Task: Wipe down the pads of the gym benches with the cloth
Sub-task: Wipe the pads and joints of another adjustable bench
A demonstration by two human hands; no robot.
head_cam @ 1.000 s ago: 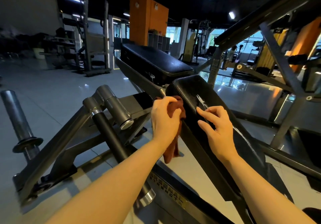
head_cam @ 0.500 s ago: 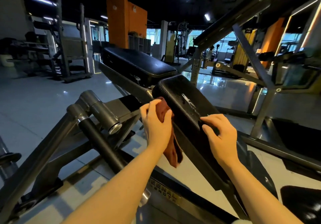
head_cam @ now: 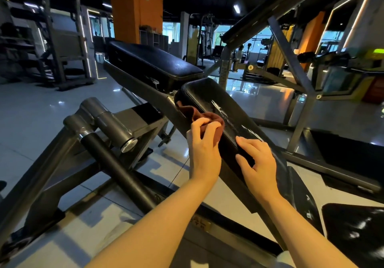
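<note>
Now – left hand (head_cam: 204,149) fingers grip cloth (head_cam: 209,120) on pad (head_cam: 209,99) | right hand (head_cam: 257,161) fingers relaxed | frame label unreadable

Commercial gym: padded benches (head_cam: 153,64), steel racks (head_cam: 68,45), weight machines (head_cam: 268,60).

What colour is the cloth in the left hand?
Reddish brown cloth, seen in the head view.

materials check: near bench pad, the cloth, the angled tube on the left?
Sloped black bench pad: likely vinyl or leatherette, glossy, with worn pale scuffs. Rust-brown wiping cloth: soft woven or microfibre fabric, matte, bunched in folds. Round black diagonal tube: painted or coated metal, satin sheen.
</note>
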